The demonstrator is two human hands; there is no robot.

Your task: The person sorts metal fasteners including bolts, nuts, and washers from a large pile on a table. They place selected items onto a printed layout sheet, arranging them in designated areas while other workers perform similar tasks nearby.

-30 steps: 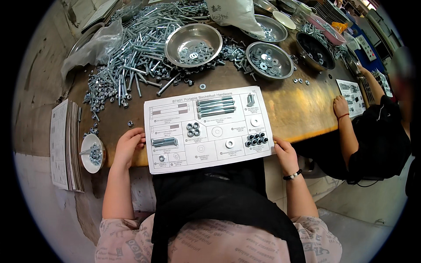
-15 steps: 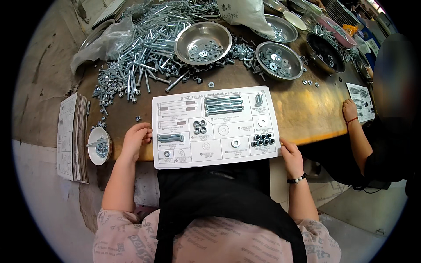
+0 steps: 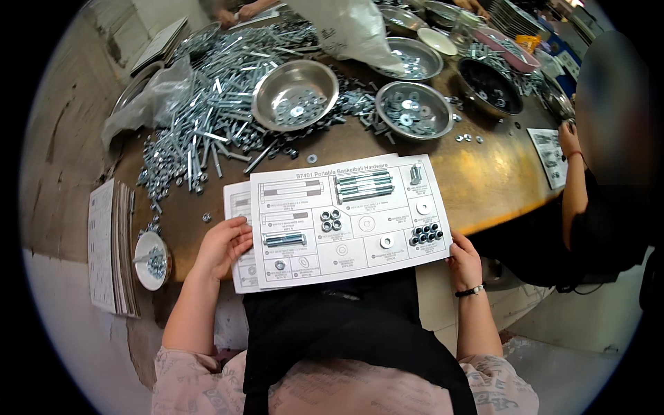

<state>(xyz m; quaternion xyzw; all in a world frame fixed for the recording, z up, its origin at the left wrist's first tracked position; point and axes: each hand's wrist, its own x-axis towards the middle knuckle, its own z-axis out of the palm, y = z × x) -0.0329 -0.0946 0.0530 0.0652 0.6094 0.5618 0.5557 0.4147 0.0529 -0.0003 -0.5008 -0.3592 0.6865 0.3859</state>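
In front of me is a printed hardware sheet (image 3: 325, 266), tilted slightly, with a second sheet (image 3: 240, 200) showing from under its left side. Long bolts (image 3: 364, 185), shorter bolts (image 3: 285, 239), lock nuts (image 3: 330, 220), dark-centred nuts (image 3: 426, 235) and a washer (image 3: 386, 242) appear on marked boxes of the top sheet. My left hand (image 3: 225, 245) is closed on the left edge of the lower sheet, fingers partly over it. My right hand (image 3: 465, 261) pinches the right edge of the top sheet, its thumb by the corner.
Beyond the sheets lies a heap of bolts (image 3: 228, 104) and steel bowls of washers (image 3: 295, 123) (image 3: 415, 131). A white bowl (image 3: 143, 268) and a stack of sheets (image 3: 102, 256) stand at left. A co-worker's hand (image 3: 570, 140) rests near another sheet (image 3: 546, 155) at right.
The top sheet has slid right over the lower one, baring the lower sheet's left strip. My right hand has moved slightly down and right. Another person's hands now show at the far edge.
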